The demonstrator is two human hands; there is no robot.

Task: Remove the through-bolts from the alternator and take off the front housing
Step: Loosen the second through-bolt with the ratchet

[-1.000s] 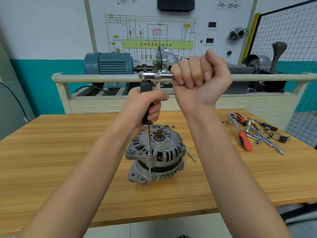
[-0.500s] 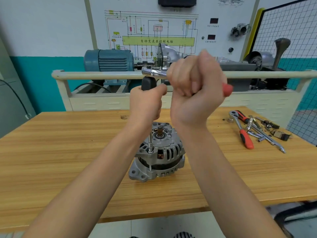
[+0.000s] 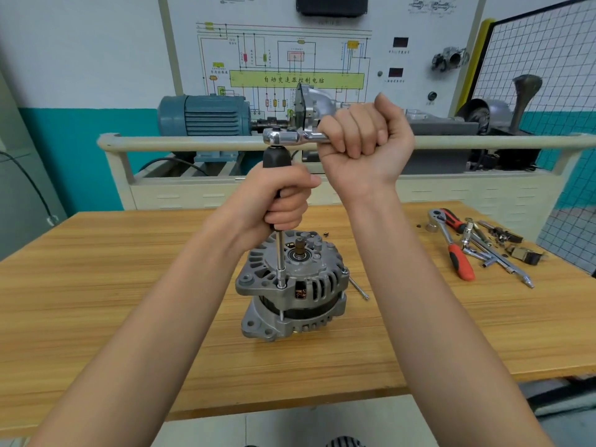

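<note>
Alternator (image 3: pixel 292 290) standing on end on the wooden workbench (image 3: pixel 96 285), pulley shaft upward, directly below both hands. The left hand (image 3: pixel 277 201) has its fingers wrapped around the black grip of an extension driver (image 3: pixel 280 253), whose steel shank drops from under the little finger to a socket seated on a through-bolt (image 3: pixel 282 285) at the near-left rim of the front housing (image 3: pixel 258 279). The right hand (image 3: pixel 364 146) is clenched around the handle of a ratchet wrench (image 3: pixel 290 137), whose chromed head projects leftward past the knuckles and sits on top of the driver grip, just above the left thumb. A long loose bolt (image 3: pixel 358 288) lies on the bench beside the alternator, below the right wrist, which suggests at least one through-bolt is already out. The front housing sits in place on the body, so its removal, and probably that of the remaining bolts, is yet to come. A second ratchet (image 3: pixel 451 246) and other small tools lie well to the right of the right forearm
</note>
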